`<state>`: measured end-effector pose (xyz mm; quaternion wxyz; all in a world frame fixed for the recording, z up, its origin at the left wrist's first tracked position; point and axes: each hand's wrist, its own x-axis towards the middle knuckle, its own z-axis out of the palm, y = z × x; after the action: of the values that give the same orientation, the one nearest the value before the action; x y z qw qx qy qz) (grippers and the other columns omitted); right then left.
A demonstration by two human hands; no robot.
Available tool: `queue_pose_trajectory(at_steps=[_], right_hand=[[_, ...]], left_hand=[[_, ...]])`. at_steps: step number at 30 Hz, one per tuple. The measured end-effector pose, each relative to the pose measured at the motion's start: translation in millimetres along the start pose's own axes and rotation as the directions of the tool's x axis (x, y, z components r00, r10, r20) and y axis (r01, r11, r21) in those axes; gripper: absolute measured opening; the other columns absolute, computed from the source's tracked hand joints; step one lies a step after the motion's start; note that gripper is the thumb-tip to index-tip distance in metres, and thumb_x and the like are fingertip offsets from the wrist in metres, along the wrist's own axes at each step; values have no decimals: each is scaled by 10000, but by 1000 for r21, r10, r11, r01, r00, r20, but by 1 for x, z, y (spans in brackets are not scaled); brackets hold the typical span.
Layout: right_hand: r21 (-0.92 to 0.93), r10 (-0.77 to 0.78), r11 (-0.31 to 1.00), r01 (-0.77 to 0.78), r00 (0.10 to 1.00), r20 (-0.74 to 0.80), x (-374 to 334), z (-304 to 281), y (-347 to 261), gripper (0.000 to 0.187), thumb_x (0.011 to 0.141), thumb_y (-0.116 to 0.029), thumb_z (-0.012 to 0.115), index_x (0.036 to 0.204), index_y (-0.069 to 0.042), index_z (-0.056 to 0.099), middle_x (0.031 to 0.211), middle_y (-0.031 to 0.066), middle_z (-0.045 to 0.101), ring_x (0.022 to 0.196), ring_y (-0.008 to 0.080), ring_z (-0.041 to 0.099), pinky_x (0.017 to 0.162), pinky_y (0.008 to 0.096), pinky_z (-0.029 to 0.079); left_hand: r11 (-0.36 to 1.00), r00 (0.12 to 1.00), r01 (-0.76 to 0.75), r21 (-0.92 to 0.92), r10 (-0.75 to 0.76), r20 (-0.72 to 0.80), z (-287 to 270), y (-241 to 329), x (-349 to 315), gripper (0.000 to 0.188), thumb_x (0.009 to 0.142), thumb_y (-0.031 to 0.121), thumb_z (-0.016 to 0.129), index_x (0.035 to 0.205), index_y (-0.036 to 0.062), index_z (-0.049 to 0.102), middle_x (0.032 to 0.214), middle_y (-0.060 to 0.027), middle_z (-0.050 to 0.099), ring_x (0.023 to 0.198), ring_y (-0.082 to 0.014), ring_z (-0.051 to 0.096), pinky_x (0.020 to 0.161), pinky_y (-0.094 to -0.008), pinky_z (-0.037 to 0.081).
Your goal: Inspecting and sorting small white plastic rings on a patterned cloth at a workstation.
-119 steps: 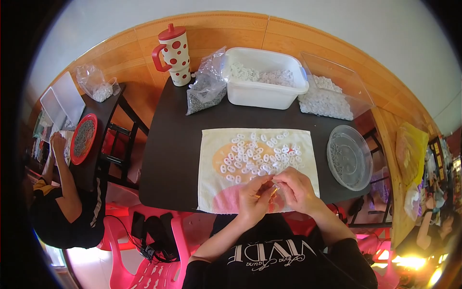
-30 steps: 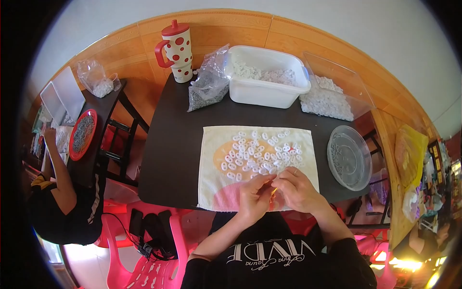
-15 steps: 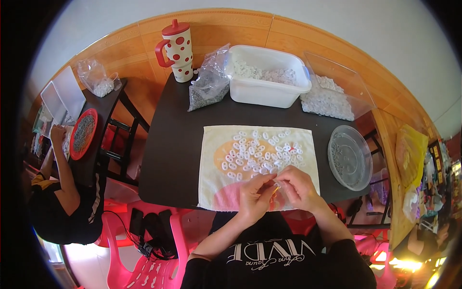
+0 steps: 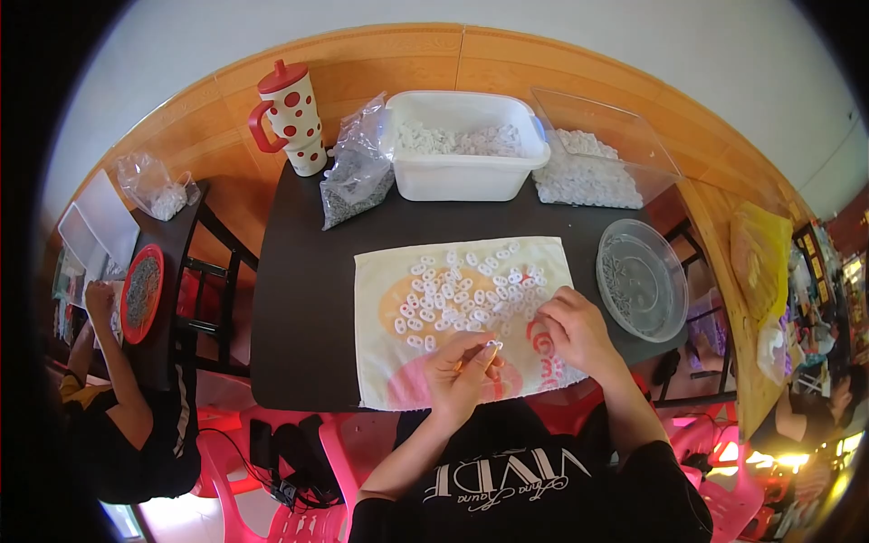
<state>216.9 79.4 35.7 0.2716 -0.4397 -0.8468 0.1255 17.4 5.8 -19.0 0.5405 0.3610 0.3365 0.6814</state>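
The left hand (image 4: 460, 373) pinches a small white plastic ring piece (image 4: 494, 344) between thumb and fingertips, the fingers curled closed around it just above the near edge of the cloth. The right hand (image 4: 572, 328) rests just beside it, fingers bent down onto the cloth and touching the edge of the scattered pieces; whether it has hold of one cannot be told.

Both hands work over a pale cream cloth with orange and pink print (image 4: 389, 362), which lies flat on a dark rectangular table (image 4: 299, 299). A loose scatter of small white plastic ring pieces (image 4: 457, 294) covers the cloth's middle and far half.

To the right of the cloth sits a round clear plastic lid or dish (image 4: 643, 281), near the table's right edge. At the far side of the table stands a white rectangular plastic tub (image 4: 462, 176) holding more white pieces, with a clear plastic tray (image 4: 593, 158) of white pieces on its right and a crumpled clear plastic bag (image 4: 355, 176) of small grey bits on its left. Beyond the bag stands a white tumbler with red dots, red lid and red handle (image 4: 290, 118).

At the far left, another person's hand (image 4: 98, 297) is beside a round red tray (image 4: 142, 291) on a separate dark table.
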Motion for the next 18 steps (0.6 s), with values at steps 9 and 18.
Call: queue_pose_trajectory(at_steps=[9,18], right_hand=[[160,-40,987,20,991,129,-2,3,3,180,755,-3,653,933,-29,670,874,115,595,750,301,625,638,384,507],[-137,3,991,-9,999,-50,-8,24,-18,168,754,-14,697,917,-34,662,855,111,581,789,310,612,645,401,497]], left_hand=[[995,996,88,-53,-89,-3,-4,-3,0,152,923,-61,608,1067,-45,652,917,-128,692,709,-163,674,561,-246,524],[997,997,74,-19,-74,32,-4,-1,1,152,937,-52,587,1069,-18,653,895,-71,679,691,-130,652,582,-231,514]])
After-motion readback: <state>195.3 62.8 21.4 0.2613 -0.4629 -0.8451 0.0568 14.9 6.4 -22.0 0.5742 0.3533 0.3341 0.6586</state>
